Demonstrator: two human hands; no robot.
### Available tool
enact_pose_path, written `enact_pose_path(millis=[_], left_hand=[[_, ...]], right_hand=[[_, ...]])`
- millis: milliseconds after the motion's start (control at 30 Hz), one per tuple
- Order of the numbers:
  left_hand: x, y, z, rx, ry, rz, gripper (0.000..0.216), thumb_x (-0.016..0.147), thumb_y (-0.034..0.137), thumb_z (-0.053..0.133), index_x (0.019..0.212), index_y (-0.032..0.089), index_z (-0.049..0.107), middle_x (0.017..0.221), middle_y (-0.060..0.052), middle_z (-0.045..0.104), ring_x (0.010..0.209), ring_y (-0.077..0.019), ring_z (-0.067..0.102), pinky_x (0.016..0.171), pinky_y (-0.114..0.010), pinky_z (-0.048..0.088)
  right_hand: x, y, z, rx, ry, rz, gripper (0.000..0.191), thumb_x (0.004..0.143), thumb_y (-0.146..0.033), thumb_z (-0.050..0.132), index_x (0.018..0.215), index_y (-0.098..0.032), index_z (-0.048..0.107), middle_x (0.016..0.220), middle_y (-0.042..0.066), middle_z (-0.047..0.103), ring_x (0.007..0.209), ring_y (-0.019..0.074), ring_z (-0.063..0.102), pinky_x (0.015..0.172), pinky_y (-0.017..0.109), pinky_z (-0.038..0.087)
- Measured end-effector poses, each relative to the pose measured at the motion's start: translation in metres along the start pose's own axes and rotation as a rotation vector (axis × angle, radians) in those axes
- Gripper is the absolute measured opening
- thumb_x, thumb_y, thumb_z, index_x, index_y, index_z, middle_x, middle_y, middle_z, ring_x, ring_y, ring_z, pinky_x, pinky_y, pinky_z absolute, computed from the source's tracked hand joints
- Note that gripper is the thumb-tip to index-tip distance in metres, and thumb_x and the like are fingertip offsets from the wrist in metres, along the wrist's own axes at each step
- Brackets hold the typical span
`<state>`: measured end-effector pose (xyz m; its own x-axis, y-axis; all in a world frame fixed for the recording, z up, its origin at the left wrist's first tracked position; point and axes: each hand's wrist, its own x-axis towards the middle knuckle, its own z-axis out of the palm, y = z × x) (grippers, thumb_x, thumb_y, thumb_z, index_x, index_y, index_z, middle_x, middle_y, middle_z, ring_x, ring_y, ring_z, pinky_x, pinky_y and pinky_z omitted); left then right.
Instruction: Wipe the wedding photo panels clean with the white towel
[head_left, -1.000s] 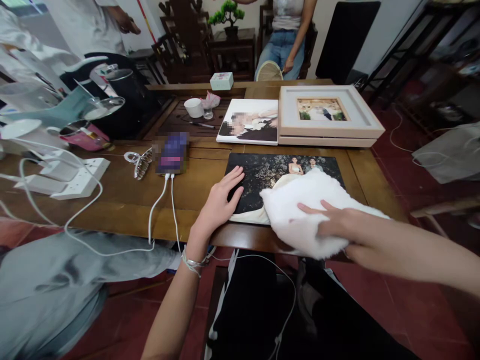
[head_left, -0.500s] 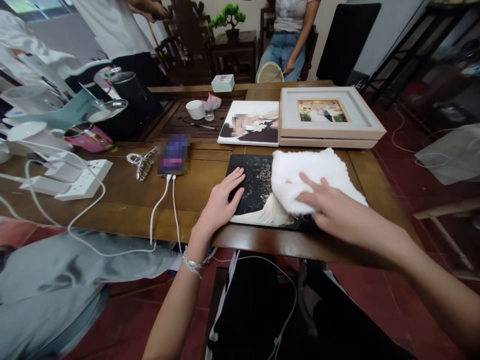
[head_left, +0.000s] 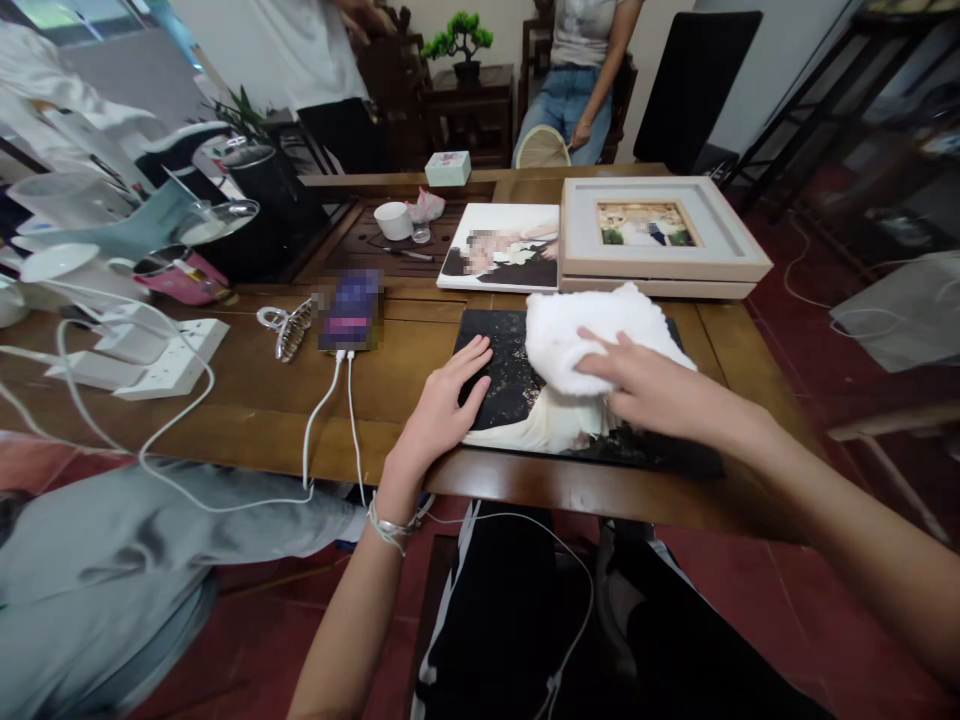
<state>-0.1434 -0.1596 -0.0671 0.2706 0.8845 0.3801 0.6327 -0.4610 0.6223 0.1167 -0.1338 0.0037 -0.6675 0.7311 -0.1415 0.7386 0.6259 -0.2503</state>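
A dark photo print (head_left: 510, 385) lies flat near the front edge of the wooden table (head_left: 247, 400). My left hand (head_left: 442, 405) rests flat on its left edge, fingers stretched out. My right hand (head_left: 652, 390) presses a fluffy white cloth (head_left: 577, 335) onto the upper middle of the print, fingers laid over the cloth. The cloth hides much of the picture.
Behind the print lie a second photo print (head_left: 502, 250) and a framed picture (head_left: 660, 235). A phone (head_left: 349, 310) with two white cables, a hair claw (head_left: 289, 328) and a white power strip (head_left: 169, 360) sit to the left. Two people are at the far side.
My right hand has moved the white cloth from the print's lower right corner up and to the left across the picture. My left hand has stayed in place.
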Motion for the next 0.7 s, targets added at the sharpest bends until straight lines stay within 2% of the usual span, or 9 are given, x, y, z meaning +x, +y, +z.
enact_pose_path(millis=[100,167,233,333,433,500,600,700], left_hand=[[0.000,0.001,0.000,-0.006,0.000,-0.003,0.036,0.094,0.023,0.048,0.126,0.011,0.060,0.140,-0.014,0.054,0.136,-0.0221,0.044,0.115,-0.044,0.035],[0.000,0.001,0.000,-0.009,0.002,-0.006,0.036,0.094,0.023,0.048,0.126,0.010,0.060,0.139,-0.014,0.054,0.136,-0.0220,0.045,0.115,-0.044,0.035],[0.000,0.001,0.000,-0.008,0.002,-0.010,0.036,0.094,0.023,0.048,0.126,0.010,0.060,0.139,-0.014,0.054,0.135,-0.0218,0.045,0.115,-0.043,0.035],[0.000,0.001,0.001,0.000,0.003,-0.014,0.036,0.094,0.022,0.048,0.126,0.009,0.060,0.140,-0.015,0.054,0.136,-0.0215,0.045,0.115,-0.043,0.035],[0.000,0.001,0.001,0.007,0.005,-0.012,0.036,0.094,0.022,0.048,0.126,0.011,0.060,0.140,-0.013,0.053,0.136,-0.0214,0.044,0.115,-0.044,0.035],[0.000,0.001,0.001,0.009,0.006,-0.010,0.035,0.094,0.022,0.048,0.126,0.012,0.060,0.140,-0.013,0.053,0.136,-0.0215,0.044,0.115,-0.045,0.035],[0.000,0.001,0.001,0.006,0.005,-0.010,0.035,0.094,0.023,0.048,0.126,0.014,0.060,0.141,-0.012,0.053,0.136,-0.0216,0.044,0.114,-0.046,0.035],[0.000,0.001,0.001,-0.002,0.006,-0.010,0.035,0.094,0.024,0.048,0.126,0.017,0.060,0.140,-0.011,0.054,0.136,-0.0218,0.045,0.114,-0.048,0.036]], right_hand=[[0.020,0.021,0.007,-0.053,0.127,-0.017,0.058,0.066,0.003,0.041,0.118,-0.013,0.061,0.133,0.015,0.058,0.143,0.0307,0.021,0.114,0.062,0.021],[0.019,0.020,0.013,-0.076,0.170,-0.013,0.057,0.065,0.003,0.042,0.117,-0.012,0.061,0.137,0.017,0.054,0.143,0.0333,0.020,0.112,0.064,0.021],[0.006,0.004,0.019,-0.084,0.170,-0.002,0.058,0.064,0.004,0.042,0.116,-0.012,0.062,0.143,0.017,0.048,0.143,0.0369,0.019,0.110,0.067,0.023],[-0.028,-0.035,0.030,-0.100,0.126,0.003,0.059,0.062,0.003,0.043,0.115,-0.015,0.064,0.150,0.012,0.041,0.142,0.0404,0.019,0.107,0.070,0.027],[-0.060,-0.069,0.040,-0.083,0.063,-0.075,0.056,0.059,-0.002,0.048,0.107,-0.027,0.067,0.150,0.001,0.040,0.142,0.0387,0.022,0.105,0.068,0.034],[-0.069,-0.077,0.041,-0.084,0.052,-0.115,0.059,0.058,-0.004,0.050,0.106,-0.034,0.066,0.148,-0.004,0.042,0.141,0.0361,0.027,0.105,0.063,0.040],[-0.057,-0.068,0.033,-0.096,0.061,-0.104,0.066,0.058,0.000,0.047,0.114,-0.032,0.063,0.148,-0.002,0.044,0.140,0.0335,0.030,0.106,0.059,0.042],[-0.024,-0.040,0.020,-0.111,0.084,-0.040,0.064,0.064,0.002,0.043,0.121,-0.022,0.061,0.148,0.007,0.044,0.140,0.0372,0.028,0.106,0.065,0.035]])
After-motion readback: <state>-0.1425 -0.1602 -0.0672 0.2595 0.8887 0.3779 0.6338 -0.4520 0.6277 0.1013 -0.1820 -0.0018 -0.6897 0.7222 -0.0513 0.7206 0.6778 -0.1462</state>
